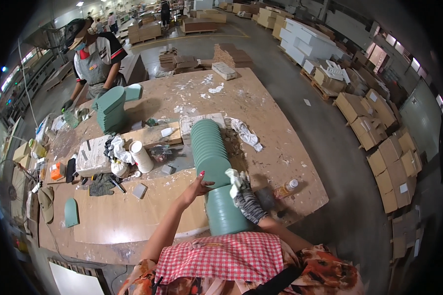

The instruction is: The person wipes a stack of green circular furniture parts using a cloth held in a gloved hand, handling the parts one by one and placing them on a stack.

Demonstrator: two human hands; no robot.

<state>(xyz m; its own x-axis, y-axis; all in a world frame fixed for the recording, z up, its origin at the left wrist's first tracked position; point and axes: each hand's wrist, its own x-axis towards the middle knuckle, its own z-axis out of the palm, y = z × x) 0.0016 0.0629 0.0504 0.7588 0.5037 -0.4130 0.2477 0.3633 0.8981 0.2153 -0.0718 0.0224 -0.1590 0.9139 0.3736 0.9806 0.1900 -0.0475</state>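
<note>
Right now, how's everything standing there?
Left hand bare, at the green panels. Gloved right hand holding white cloth. Panels fanned, overlapping. Bottle off to the right, apart from both hands.

- Your head-worn camera looks down and forward from above your checked apron (221,255).
- Your left hand (198,188) and right hand (244,196) sit close, low in its middle.
- The worktop (280,162) spreads beyond, the floor (312,123) farther off.
- Its fisheye lens bends edges toward a dark rim.
</note>
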